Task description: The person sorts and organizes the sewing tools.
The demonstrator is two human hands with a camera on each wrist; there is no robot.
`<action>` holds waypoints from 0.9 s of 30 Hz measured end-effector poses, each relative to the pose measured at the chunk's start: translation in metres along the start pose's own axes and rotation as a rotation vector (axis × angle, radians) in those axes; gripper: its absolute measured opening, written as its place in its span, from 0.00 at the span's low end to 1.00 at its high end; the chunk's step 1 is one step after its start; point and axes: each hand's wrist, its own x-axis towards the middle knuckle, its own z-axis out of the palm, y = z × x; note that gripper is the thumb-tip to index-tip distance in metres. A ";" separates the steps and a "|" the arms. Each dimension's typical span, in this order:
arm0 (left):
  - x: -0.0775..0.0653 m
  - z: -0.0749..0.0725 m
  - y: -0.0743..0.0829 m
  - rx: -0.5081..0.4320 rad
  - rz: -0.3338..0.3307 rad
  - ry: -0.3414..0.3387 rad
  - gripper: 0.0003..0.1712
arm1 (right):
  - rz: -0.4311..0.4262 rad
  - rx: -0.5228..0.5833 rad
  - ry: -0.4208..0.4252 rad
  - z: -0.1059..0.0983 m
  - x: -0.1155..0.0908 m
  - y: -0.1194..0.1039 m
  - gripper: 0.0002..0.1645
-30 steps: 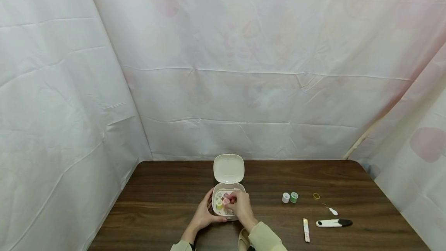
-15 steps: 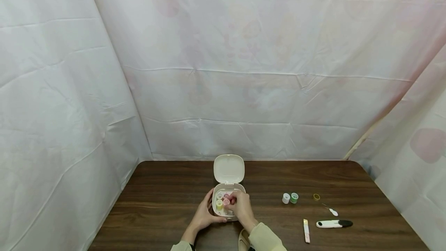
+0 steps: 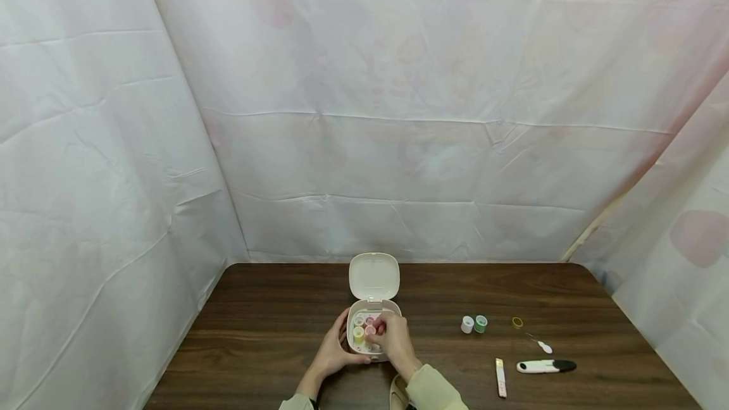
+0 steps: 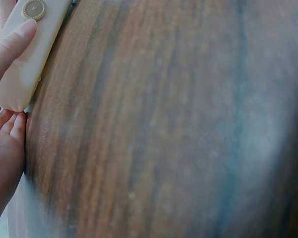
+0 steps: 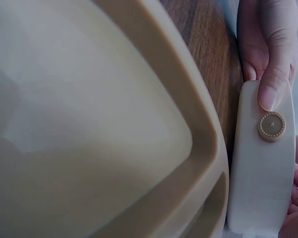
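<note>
A cream sewing box (image 3: 374,277) stands with its lid raised on the dark wooden table. My left hand (image 3: 334,348) grips the box from the left, its fingers along the side and its thumb on the front wall beside the round button-shaped catch (image 4: 34,9). Inside the box are a yellow thread spool (image 3: 358,335), a white spool (image 3: 359,320) and a pink-purple one (image 3: 369,320). My right hand (image 3: 395,339) reaches into the box and pinches a pink thread spool (image 3: 370,330); its hand hides the box's right part.
To the right stand a white spool (image 3: 467,324) and a green spool (image 3: 481,323). Beyond lie a yellow ring (image 3: 517,321), a needle threader (image 3: 544,347), a white-and-black cutter (image 3: 545,366) and a narrow pack (image 3: 500,378). A beige rimmed tray (image 5: 208,124) is near my right sleeve.
</note>
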 end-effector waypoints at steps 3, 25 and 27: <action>0.000 0.000 0.000 -0.004 -0.001 0.000 0.61 | -0.002 -0.006 0.006 0.000 0.000 -0.001 0.14; 0.001 -0.001 -0.001 0.009 -0.001 -0.002 0.61 | -0.013 -0.010 -0.003 -0.002 0.000 -0.002 0.14; 0.001 -0.001 -0.001 0.009 -0.001 -0.001 0.61 | -0.018 -0.014 -0.006 -0.002 0.001 -0.001 0.14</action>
